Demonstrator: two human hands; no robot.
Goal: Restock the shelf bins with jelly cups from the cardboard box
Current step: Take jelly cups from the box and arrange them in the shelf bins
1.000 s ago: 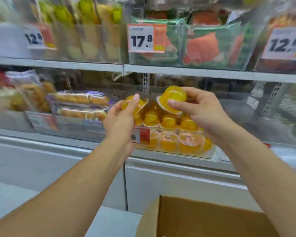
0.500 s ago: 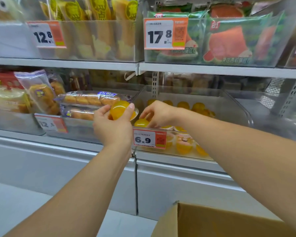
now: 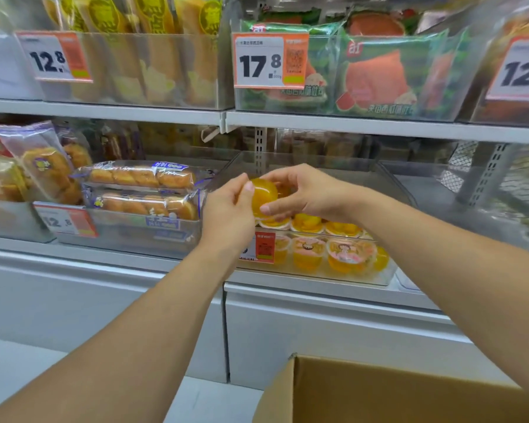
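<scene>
Brown cardboard, the open box (image 3: 403, 392), sits nearest, below the right forearm at the bottom edge of the view. Above it both arms reach up to the lower shelf. The left hand (image 3: 229, 215) and the right hand (image 3: 306, 193) meet over the front left corner of a clear bin (image 3: 391, 270), and between them is a yellow jelly cup (image 3: 264, 195). The left hand's fingers curl against the cup's left side; the right hand's fingers wrap over its top and its thumb presses the lower edge, so both grip the one cup. Just under the right hand, more jelly cups (image 3: 327, 248) lie stacked in the bin, behind a small orange price tag (image 3: 264, 247). Left of the left hand lie wrapped bread packs (image 3: 141, 190). Farther up, above both hands, stand green snack bags (image 3: 376, 74) and a tag reading 17.8 (image 3: 269, 61).
</scene>
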